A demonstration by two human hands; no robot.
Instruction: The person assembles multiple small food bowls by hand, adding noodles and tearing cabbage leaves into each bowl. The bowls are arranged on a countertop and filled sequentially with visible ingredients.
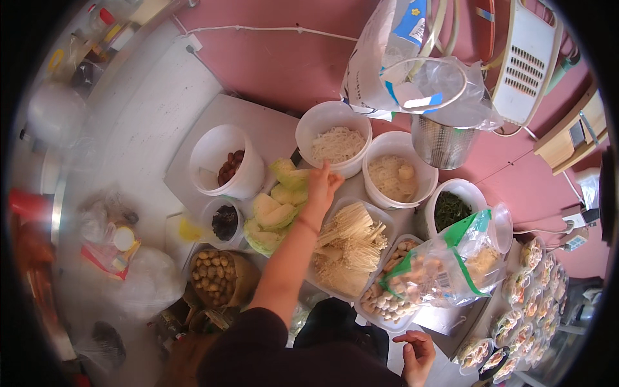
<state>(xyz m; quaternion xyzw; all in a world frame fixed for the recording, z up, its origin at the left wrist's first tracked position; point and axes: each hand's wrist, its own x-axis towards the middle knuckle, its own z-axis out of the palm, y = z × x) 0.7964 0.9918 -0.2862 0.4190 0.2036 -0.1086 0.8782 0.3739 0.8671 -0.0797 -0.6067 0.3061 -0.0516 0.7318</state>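
The fingers (422, 344) of the right hand (418, 355) were loosely curled with the thumb apart, bare of any load, low beside the dark-clothed body. Just beyond lay small, smooth, cream-coloured mushrooms (383, 306) in a pale plastic tray, partly under a crinkled clear plastic bag with green bands (445, 274). To the left, an open brown paper bag (248, 277) held small, rounded, brown pieces (213, 276). Further on, thin-stemmed enoki mushrooms (351, 242) lay in stringy, fanned bundles, right of smooth pale-green cabbage wedges (274, 211).

Over them reached the left hand (322, 186), its fingers loosely spread, one extended, with nothing visible between them. They were at the near rim of a round white plastic tub (332, 115) holding tangled, thin, whitish noodles (336, 144); whether they touched it, I could not tell. That tub stood at the back, between a white tub of reddish-brown pieces (253, 169) and another of pale strands (390, 184). Farther back stood a perforated, shiny metal cylinder (445, 143), before a flat pink wall (277, 64).
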